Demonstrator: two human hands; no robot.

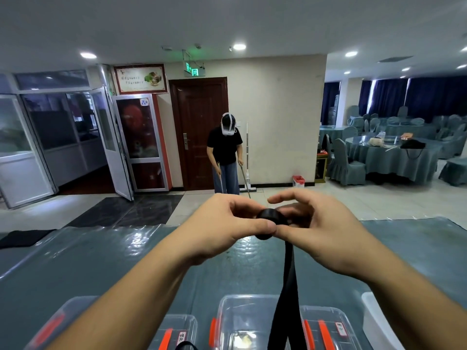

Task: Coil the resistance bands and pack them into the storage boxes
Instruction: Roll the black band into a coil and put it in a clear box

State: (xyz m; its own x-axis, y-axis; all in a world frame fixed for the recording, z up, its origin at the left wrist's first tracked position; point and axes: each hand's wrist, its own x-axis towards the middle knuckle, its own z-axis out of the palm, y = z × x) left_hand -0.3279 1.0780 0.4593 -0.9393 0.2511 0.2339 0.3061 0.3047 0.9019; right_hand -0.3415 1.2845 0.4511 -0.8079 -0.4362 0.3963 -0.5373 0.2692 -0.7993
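A black resistance band is partly rolled into a tight coil (270, 218) held up above the table. My left hand (227, 228) pinches the coil from the left between thumb and fingers. My right hand (316, 223) holds it from the right, thumb against the coil and index finger stretched out over it. The band's loose tail (288, 286) hangs straight down from the coil, widening toward the bottom edge. Below it stand several clear storage boxes with orange latches, among them a middle box (242, 314), a left box (63, 322) and a right box (333, 324).
The table wears a teal cloth under clear plastic (101, 261). A white container edge (374, 317) shows at the right. Across the floor a person in a black shirt (225, 150) handles mop poles. Round draped tables and chairs (389, 155) fill the right.
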